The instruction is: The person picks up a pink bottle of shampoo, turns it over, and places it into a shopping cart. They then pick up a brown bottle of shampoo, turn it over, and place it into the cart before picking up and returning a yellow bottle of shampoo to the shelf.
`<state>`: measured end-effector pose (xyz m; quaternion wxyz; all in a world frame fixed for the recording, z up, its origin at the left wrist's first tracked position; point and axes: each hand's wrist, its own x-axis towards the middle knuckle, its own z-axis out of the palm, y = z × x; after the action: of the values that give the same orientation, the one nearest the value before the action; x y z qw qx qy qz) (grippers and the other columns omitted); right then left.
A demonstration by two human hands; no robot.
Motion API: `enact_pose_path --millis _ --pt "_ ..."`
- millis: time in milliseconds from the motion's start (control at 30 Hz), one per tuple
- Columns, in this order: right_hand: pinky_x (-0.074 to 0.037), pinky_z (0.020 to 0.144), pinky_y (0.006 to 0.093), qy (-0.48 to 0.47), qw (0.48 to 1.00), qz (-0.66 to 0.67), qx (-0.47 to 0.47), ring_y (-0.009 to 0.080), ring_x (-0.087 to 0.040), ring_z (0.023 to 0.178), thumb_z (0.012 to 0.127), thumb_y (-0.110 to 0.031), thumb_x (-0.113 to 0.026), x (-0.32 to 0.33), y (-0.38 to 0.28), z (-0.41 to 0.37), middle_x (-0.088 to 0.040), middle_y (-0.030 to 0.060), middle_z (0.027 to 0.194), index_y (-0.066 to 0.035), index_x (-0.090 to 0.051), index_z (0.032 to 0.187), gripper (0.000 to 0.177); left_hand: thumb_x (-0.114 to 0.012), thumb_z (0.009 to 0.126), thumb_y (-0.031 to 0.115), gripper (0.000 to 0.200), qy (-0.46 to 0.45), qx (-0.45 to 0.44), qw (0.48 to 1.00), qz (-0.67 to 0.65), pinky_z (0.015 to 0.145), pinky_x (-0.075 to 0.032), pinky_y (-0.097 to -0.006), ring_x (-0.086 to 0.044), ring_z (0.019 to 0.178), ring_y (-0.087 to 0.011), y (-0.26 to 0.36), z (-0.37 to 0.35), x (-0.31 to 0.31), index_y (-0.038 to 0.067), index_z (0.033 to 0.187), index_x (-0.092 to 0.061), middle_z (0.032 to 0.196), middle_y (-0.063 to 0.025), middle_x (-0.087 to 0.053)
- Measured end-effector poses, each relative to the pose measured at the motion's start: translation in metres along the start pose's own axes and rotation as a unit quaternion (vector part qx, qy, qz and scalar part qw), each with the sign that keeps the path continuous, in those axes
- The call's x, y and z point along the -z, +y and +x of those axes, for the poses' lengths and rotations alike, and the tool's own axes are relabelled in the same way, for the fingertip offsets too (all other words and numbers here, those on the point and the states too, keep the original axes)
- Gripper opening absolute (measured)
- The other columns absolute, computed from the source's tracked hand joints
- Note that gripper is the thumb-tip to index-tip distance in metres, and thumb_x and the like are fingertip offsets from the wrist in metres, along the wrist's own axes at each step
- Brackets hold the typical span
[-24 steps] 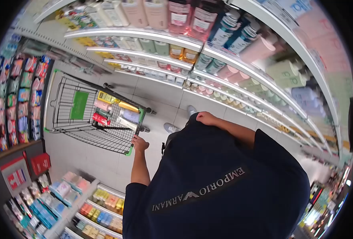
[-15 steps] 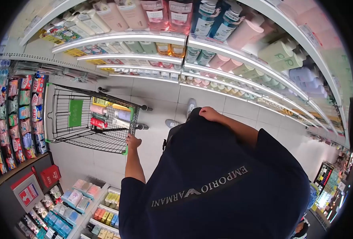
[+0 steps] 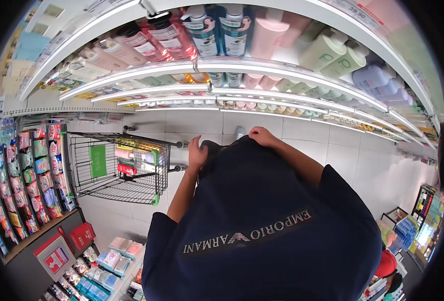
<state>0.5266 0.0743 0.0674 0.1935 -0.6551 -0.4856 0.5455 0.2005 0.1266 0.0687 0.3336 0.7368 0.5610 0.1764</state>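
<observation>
My left hand point(image 3: 197, 152) is raised at the left of my dark shirt point(image 3: 262, 200), fingers apart and holding nothing. It is close to the near end of a black wire shopping cart point(image 3: 131, 193), with a gap between them. My right hand point(image 3: 263, 136) is at the shirt's lower edge, its fingers curled; what they hold, if anything, is hidden. Inside the cart lie a red package point(image 3: 127, 170), a pink item point(image 3: 123, 154) and other colourful packages. A green panel point(image 3: 97, 161) hangs at the cart's far end.
Ahead run shelves point(image 3: 302, 72) of pump bottles, with blue bottles point(image 3: 234, 32) and pink ones. Hanging packs point(image 3: 41, 165) line the left side. A low display of boxed goods point(image 3: 109, 261) stands at lower left. Part of a person in red point(image 3: 386, 263) shows at lower right.
My left hand has come off the cart's near end and moved up beside my shirt, its fingers spreading. My right hand stays at the shirt's edge. The view has shifted closer to the shelves.
</observation>
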Motion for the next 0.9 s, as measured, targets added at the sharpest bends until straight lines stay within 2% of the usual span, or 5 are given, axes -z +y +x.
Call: enact_pose_path --millis 200,267,400,567,900 --pt "-0.047 0.068 0.0298 0.062 0.994 0.084 0.020 0.0156 -0.059 0.072 0.084 -0.021 -0.060 0.039 -0.037 0.010 -0.064 0.0086 0.079 -0.001 -0.065 0.091 0.021 -0.063 0.081 0.007 0.045 0.082 -0.142 0.974 -0.157 0.083 -0.049 -0.0343 -0.054 0.110 -0.0281 0.139 0.087 0.045 0.002 0.123 -0.049 0.119 -0.0165 -0.055" --pt "-0.045 0.065 0.0281 0.098 0.985 0.094 0.107 0.0127 -0.055 0.070 0.086 -0.018 -0.060 0.048 -0.051 0.015 -0.062 0.0049 0.077 -0.001 -0.064 0.091 0.018 -0.063 0.083 0.010 0.045 0.091 -0.151 0.968 -0.177 0.084 -0.049 -0.0342 -0.054 0.111 -0.0266 0.178 0.110 0.073 0.001 0.124 -0.049 0.120 -0.0154 -0.054" --pt "-0.044 0.065 0.0238 0.087 0.975 0.171 0.111 0.0078 -0.052 0.071 0.088 -0.013 -0.060 0.058 -0.086 0.018 -0.059 -0.0005 0.076 -0.002 -0.062 0.093 0.013 -0.066 0.084 0.013 0.051 0.133 -0.173 0.943 -0.253 0.087 -0.048 -0.0333 -0.051 0.115 -0.0238 0.225 0.149 0.111 0.000 0.128 -0.044 0.126 -0.0145 -0.051" --pt "-0.043 0.066 0.0230 0.095 0.963 0.219 0.129 0.0069 -0.051 0.073 0.088 -0.014 -0.060 0.061 -0.106 0.016 -0.059 -0.0007 0.081 -0.002 -0.062 0.096 0.014 -0.065 0.085 0.010 0.057 0.201 -0.186 0.915 -0.296 0.091 -0.046 -0.0315 -0.048 0.116 -0.0198 0.255 0.182 0.128 -0.001 0.133 -0.036 0.129 -0.0122 -0.046" --pt "-0.043 0.066 0.0222 0.082 0.962 0.239 0.105 0.0074 -0.052 0.073 0.088 -0.014 -0.061 0.056 -0.098 0.019 -0.060 0.0001 0.083 -0.002 -0.062 0.098 0.016 -0.075 0.075 0.018 0.069 0.288 -0.134 0.919 -0.236 0.081 -0.044 -0.0335 -0.047 0.096 -0.0186 0.239 0.205 0.154 0.000 0.129 -0.035 0.108 -0.0097 -0.043"
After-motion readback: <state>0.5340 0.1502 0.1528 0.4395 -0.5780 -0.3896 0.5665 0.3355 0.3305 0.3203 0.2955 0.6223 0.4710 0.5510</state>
